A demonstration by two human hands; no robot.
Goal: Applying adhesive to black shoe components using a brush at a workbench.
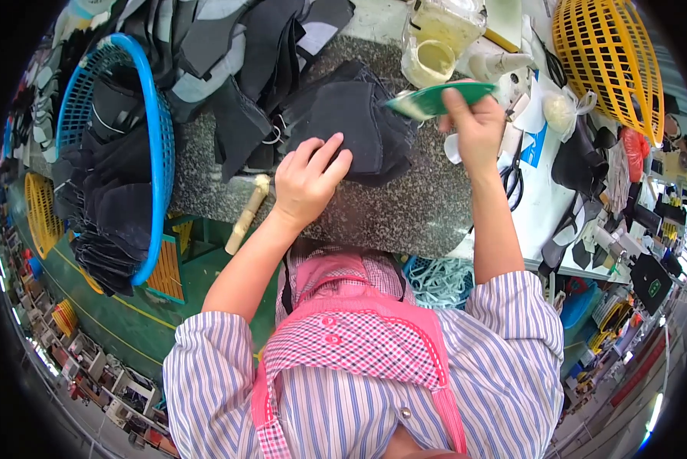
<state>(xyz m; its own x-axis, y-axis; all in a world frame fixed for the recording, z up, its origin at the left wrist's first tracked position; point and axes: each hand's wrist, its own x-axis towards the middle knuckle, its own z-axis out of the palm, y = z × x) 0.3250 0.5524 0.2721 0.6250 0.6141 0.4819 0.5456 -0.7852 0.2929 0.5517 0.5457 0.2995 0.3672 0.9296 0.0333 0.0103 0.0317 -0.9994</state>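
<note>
A stack of dark grey fabric pieces (332,122) lies on the speckled stone slab (374,218) in front of me. My left hand (309,180) rests on the near left edge of the stack, its fingers spread and lying flat. Above and right of the stack, my right hand (475,126) is closed around a flat green brush-like tool (458,95) with a pale, crusted tip. The tip points left, over the right side of the stack; whether it touches the fabric I cannot tell.
Left stands a blue basket (160,153) packed with dark pieces. Loose cut pieces (221,38) heap at the back. A crusted pale container (435,61), black scissors (513,183) and a yellow basket (611,61) are to the right. A worn stick (248,214) lies at the slab's front edge.
</note>
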